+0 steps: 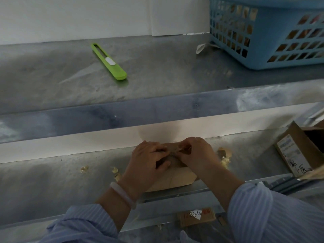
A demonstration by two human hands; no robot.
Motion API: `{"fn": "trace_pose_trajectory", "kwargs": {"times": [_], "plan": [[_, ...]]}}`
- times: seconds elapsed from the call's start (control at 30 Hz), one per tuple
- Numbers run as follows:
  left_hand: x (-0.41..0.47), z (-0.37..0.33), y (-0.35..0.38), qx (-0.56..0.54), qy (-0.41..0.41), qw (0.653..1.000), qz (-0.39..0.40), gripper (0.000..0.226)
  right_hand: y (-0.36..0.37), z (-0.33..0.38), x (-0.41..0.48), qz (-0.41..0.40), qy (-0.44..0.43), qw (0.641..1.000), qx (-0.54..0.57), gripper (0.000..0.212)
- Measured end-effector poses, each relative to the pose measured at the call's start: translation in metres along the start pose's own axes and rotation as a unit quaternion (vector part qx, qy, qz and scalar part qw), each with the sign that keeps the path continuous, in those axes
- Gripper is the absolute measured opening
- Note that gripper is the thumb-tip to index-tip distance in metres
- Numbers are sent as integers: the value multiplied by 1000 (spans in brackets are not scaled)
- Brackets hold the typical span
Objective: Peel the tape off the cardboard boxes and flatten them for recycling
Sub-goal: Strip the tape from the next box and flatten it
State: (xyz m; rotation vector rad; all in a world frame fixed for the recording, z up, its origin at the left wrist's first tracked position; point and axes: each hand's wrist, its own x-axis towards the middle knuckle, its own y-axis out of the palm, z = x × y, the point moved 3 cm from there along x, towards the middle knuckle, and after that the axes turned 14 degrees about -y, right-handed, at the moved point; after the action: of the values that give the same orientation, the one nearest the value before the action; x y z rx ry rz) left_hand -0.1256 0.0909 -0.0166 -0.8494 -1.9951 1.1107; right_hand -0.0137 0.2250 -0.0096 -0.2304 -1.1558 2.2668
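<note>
Left fingers (pixel 157 150) curled on cardboard box (pixel 175 181), right fingers (pixel 186 146) pinching tape (pixel 175 152)

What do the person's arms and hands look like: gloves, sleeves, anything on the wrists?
No gloves: left hand and right hand are bare. The left sleeve and right sleeve are light blue with fine pale pinstripes, ending partway along the forearms. A smooth, pale, whitish bangle sits on the left wrist. Nothing shows on the right wrist.
</note>
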Motion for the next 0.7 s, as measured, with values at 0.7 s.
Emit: {"fn": "trace_pose_trajectory", "kwargs": {"times": [0.7], "plan": [[0, 2, -5, -17, -5, 1000, -2, 40, -9, -13, -16, -66, -162, 981, -83, 18]]}}
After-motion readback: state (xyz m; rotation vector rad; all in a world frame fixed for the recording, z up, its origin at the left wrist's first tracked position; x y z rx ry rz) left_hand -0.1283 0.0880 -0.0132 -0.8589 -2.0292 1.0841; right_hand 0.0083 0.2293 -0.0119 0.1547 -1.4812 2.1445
